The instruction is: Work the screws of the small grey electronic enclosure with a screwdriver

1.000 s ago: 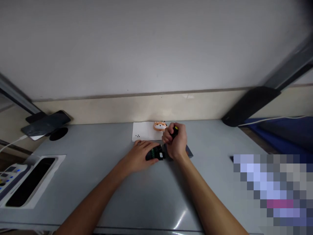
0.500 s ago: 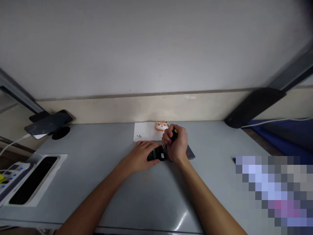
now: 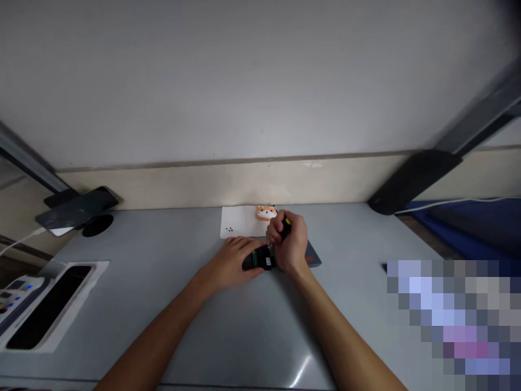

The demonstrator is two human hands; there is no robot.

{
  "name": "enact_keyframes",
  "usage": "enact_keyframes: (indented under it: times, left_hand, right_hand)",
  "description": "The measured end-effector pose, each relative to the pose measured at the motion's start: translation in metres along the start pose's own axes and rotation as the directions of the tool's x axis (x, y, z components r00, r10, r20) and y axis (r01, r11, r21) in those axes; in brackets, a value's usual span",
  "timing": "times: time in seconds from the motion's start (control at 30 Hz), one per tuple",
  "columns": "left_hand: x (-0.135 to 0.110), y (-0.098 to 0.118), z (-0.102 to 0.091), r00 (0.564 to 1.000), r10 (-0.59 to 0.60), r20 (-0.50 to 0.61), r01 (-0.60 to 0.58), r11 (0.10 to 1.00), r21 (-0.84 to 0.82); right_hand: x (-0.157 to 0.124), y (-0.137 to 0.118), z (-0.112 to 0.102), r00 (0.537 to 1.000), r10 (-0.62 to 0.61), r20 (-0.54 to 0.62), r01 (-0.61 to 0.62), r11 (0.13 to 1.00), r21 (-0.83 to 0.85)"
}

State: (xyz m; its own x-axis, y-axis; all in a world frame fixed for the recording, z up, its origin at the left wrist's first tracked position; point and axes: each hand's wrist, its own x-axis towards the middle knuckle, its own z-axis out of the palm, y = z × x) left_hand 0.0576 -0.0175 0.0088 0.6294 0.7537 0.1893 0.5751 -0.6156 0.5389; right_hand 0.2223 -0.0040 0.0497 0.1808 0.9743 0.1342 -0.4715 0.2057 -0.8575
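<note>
My left hand (image 3: 233, 263) lies over the left end of a dark device with an exposed green circuit board (image 3: 261, 259) and a small white label. Thumb and fingers press on its two long edges, keeping it on the table. In a fist, my right hand (image 3: 291, 241) holds a screwdriver (image 3: 287, 227) with a black and yellow handle. Its shaft points down at the device's right part; the tip is hidden. Beyond my right wrist a flat dark grey piece (image 3: 313, 255) shows on the table.
A white sheet (image 3: 242, 220) with several tiny dark screws (image 3: 229, 229) and an orange dog-face case (image 3: 266, 212) lies behind my hands. Left on the grey table (image 3: 163, 293) are a phone on a stand (image 3: 77, 208), a black-screened phone (image 3: 49, 307) and a power strip (image 3: 18, 296). A pixelated patch covers the right.
The view has shifted slightly, so everything sits a little further left and lower. Both hands keep their hold on the device and the screwdriver, with little visible movement.
</note>
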Motion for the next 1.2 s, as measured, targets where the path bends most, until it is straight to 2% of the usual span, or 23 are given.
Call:
enact_keyframes:
  times: [0.17,0.53,0.77,1.0,1.2]
  left_hand:
    - [0.0010,-0.0002,0.0001,1.000,-0.001,0.015,0.001,1.000,0.006]
    - [0.0002,-0.0025,0.0028,1.000,0.015,-0.011,-0.014,1.000,0.010]
    - [-0.0007,-0.0004,0.0002,1.000,0.013,-0.018,-0.013,1.000,0.014]
    - [-0.0012,0.0000,0.0013,0.999,0.027,-0.023,-0.026,0.999,0.034]
    - [-0.0010,-0.0002,-0.0001,0.999,0.029,-0.024,-0.028,0.999,0.033]
  right_hand:
    - [-0.0005,-0.0029,0.0013,1.000,0.021,0.007,-0.021,0.999,0.032]
    - [-0.0015,-0.0002,0.0002,1.000,-0.006,0.026,0.007,0.999,-0.032]
    - [-0.0002,-0.0028,0.0006,0.998,0.061,-0.010,-0.061,0.997,0.044]
    - [-0.0003,0.0001,-0.0005,1.000,0.025,0.001,-0.025,0.999,0.021]
    - [-0.0008,-0.0017,0.0009,0.999,0.045,0.013,-0.045,0.998,0.047]
